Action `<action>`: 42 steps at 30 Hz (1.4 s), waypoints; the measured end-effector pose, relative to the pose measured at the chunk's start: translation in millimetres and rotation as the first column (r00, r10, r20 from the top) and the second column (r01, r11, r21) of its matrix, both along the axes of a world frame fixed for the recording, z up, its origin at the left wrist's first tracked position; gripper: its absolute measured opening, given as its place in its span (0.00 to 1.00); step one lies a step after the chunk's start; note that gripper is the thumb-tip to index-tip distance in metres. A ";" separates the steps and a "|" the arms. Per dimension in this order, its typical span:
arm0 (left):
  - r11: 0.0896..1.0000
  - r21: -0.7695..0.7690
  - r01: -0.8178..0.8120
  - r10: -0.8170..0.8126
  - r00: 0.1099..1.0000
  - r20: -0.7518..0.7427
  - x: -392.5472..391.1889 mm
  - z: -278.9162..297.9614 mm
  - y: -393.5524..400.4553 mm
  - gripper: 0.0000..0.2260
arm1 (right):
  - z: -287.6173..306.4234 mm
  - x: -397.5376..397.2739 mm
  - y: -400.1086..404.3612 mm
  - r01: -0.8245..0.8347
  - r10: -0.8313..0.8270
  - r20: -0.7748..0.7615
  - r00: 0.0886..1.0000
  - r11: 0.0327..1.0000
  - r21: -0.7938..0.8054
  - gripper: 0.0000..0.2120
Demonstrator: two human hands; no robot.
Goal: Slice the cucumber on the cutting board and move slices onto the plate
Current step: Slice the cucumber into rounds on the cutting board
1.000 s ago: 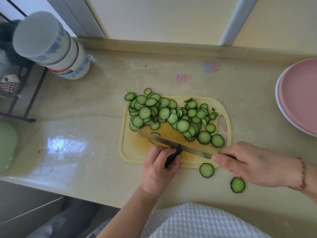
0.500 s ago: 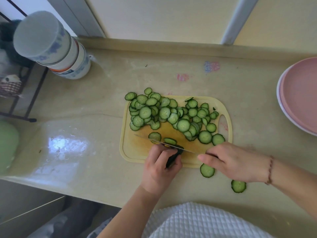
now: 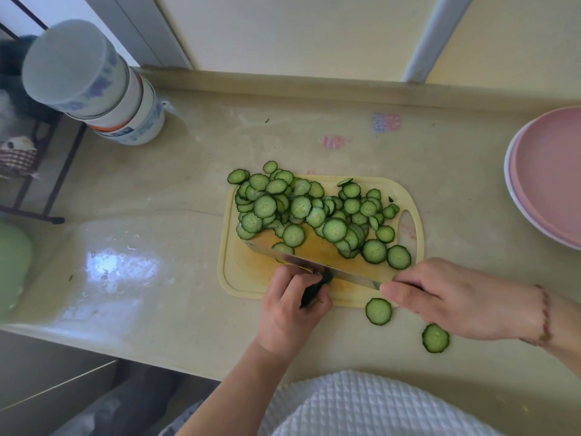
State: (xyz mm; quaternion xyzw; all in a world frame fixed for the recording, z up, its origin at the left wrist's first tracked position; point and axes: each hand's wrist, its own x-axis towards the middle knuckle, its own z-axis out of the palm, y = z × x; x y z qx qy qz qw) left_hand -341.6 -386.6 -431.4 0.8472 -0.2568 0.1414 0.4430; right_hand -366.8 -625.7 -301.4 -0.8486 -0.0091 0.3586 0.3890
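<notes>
A yellow cutting board (image 3: 243,273) lies on the counter with a heap of cucumber slices (image 3: 301,206) across its far half. My left hand (image 3: 294,309) grips the short dark cucumber end (image 3: 312,292) at the board's near edge. My right hand (image 3: 465,298) holds the handle of a knife, whose blade (image 3: 317,261) lies tilted across the board just beyond my left fingers, its flat side showing. Part of one slice (image 3: 281,247) peeks over the blade. A pink plate (image 3: 553,174), holding no slices, sits at the far right, cut off by the frame.
Two slices lie off the board on the counter, one (image 3: 379,311) by its near edge and another (image 3: 435,338) below my right hand. A stack of bowls (image 3: 94,86) stands at the back left. A green object (image 3: 12,262) is at the left edge. The counter's front edge runs close below my wrists.
The blade stood edge-on against the cucumber end half a second ago; now it leans with its flat side up and covers the freshly cut slices. My right hand has shifted slightly right.
</notes>
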 end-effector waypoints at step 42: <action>1.000 -0.021 0.007 -0.007 1.000 0.019 1.8 1.2 -2.1 0.08 | -5.4 0.9 7.6 -0.032 0.031 -0.017 0.999 0.998 -0.058 0.30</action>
